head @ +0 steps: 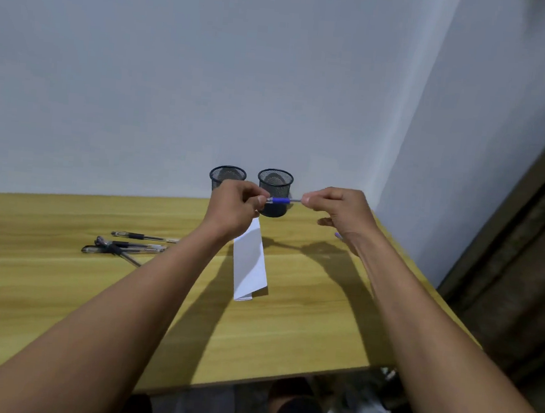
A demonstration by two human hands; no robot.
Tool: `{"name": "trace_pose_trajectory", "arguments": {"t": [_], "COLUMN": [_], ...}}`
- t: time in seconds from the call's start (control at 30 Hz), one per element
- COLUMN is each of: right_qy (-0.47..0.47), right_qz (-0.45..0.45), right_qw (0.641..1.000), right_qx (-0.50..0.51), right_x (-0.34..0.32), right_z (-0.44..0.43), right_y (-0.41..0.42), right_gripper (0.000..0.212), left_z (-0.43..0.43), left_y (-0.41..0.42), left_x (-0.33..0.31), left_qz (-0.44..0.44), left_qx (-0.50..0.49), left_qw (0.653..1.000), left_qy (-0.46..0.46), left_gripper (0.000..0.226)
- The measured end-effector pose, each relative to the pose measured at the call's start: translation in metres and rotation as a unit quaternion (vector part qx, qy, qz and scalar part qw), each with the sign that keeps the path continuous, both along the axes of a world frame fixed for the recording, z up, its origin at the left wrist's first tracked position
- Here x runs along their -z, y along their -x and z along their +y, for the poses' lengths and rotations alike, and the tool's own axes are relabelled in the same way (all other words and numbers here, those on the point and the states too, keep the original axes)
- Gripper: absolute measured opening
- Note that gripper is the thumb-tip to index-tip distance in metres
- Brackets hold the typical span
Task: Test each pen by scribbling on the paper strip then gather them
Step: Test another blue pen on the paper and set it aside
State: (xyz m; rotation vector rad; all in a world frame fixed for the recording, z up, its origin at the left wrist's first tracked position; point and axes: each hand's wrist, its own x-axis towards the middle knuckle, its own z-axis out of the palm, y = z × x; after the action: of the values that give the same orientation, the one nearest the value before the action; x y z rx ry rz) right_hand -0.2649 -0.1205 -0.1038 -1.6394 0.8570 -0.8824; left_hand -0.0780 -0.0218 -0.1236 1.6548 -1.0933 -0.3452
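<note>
While your left hand (235, 203) and right hand (333, 208) each pinch one end of the blue pen (280, 200) above the paper strip (249, 263), a hard pull could, it seems, make it slip and fall.

No text, label, brand or number can be read anywhere. The clear-barrelled black gel pens (136, 244) lying on the light wooden desk (60, 286) are too small and blurred to show any print. The visible face of the folded white paper strip (249, 263) carries no legible writing.
</note>
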Motion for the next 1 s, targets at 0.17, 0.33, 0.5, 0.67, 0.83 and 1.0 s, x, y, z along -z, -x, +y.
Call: {"name": "trace_pose_trajectory", "arguments": {"t": [0.17, 0.33, 0.5, 0.67, 0.83, 1.0], "right_qy": [0.148, 0.207, 0.201, 0.201, 0.219, 0.236], "right_qz": [0.170, 0.276, 0.358, 0.399, 0.399, 0.396], "right_qw": [0.974, 0.935, 0.900, 0.876, 0.863, 0.858], "right_qx": [-0.027, 0.081, 0.149, 0.180, 0.218, 0.227], "right_x": [0.017, 0.039, 0.076, 0.107, 0.119, 0.121], "right_z": [-0.006, -0.010, -0.003, -0.003, -0.013, -0.019], "right_y": [0.018, 0.045, 0.059, 0.059, 0.057, 0.058], "right_gripper": [0.006, 0.013, 0.018, 0.022, 0.024, 0.024], "left_z": [-0.008, -0.016, -0.016, -0.027, -0.037, -0.044], "left_y": [0.026, 0.065, 0.105, 0.120, 0.121, 0.120], "left_x": [-0.001, 0.024, 0.062, 0.098, 0.104, 0.104], "left_qz": [-0.071, -0.133, -0.218, -0.316, -0.340, -0.348], "left_qx": [-0.011, -0.007, 0.060, 0.086, 0.096, 0.097], "left_qw": [0.997, 0.991, 0.969, 0.915, 0.881, 0.860], "left_qy": [-0.001, -0.012, -0.102, -0.237, -0.314, -0.360], "left_gripper": [0.013, 0.037, 0.043, 0.043, 0.062, 0.068]}}
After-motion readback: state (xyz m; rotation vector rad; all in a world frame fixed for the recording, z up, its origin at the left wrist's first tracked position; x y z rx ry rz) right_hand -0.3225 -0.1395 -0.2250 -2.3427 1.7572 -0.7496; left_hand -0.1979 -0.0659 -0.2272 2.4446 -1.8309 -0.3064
